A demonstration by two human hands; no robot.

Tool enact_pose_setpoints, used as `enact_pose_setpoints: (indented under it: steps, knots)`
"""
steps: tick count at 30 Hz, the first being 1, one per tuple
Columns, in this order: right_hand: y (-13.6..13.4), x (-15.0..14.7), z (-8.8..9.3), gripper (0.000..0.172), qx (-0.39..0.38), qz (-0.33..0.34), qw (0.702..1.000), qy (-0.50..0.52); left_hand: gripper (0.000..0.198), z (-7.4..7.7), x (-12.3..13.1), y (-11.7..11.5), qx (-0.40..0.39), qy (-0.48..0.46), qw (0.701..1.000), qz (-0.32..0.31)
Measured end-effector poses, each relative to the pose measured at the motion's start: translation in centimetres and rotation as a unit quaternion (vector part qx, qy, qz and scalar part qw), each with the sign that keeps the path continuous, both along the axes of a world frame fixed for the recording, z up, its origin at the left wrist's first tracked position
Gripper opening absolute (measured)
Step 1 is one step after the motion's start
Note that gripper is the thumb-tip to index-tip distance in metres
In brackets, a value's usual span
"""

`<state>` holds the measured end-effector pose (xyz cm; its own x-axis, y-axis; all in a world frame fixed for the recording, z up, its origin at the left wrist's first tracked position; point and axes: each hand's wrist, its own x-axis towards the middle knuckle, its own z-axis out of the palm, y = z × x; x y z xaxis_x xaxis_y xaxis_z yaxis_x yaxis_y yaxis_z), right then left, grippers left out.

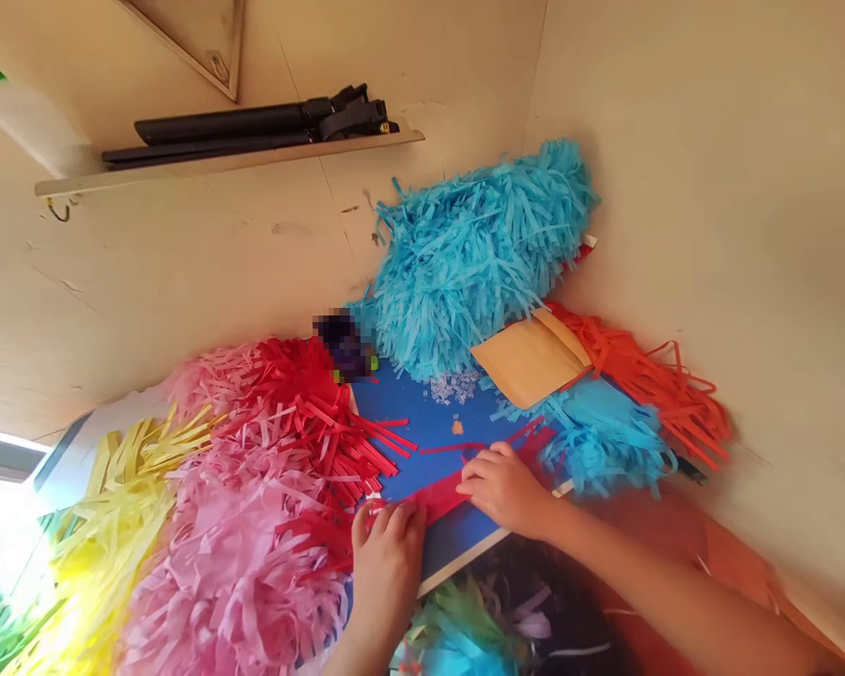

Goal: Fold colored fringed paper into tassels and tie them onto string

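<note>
A red paper strip [440, 498] lies slanted across the blue tabletop [408, 404], near its front edge. My left hand [391, 545] grips the strip's left end, its fingers bent down and close together. Farther right, my right hand [503, 486] has curled fingers pressed onto the same strip. Red paper runs on past that hand to the right. Thin red strands lie just behind it. Beside my left hand spreads a heap of red fringe [324, 422]; its fingertips partly hide what they hold.
Pink fringe [239, 554] and yellow fringe [113, 526] fill the left side. A large light-blue fringe bundle [479, 253] leans against the wall. At right are a tan envelope-like piece [531, 361], blue fringe [606, 432] and orange fringe [648, 385]. Small clear bits [454, 385] lie mid-table.
</note>
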<state>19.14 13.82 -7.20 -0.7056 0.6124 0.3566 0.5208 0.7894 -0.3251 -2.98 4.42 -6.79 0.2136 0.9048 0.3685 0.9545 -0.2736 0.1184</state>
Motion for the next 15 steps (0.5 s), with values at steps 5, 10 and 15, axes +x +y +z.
enact_pose_setpoints:
  steps: [5,10,15]
  knots:
    - [0.8,0.7,0.6,0.005,-0.090,-0.022,0.995,0.023,0.022,0.0,-2.1,0.5,-0.021,-0.104,0.994,-0.012]
    - [1.4,0.3,0.9,0.008,-0.162,-0.059,0.984,0.032,0.020,0.3,-2.5,1.3,-0.078,-0.131,0.988,0.007]
    - [2.4,-0.2,1.5,0.019,-0.201,-0.073,0.977,-0.014,0.030,1.0,-1.8,1.6,-0.092,-0.141,0.984,0.063]
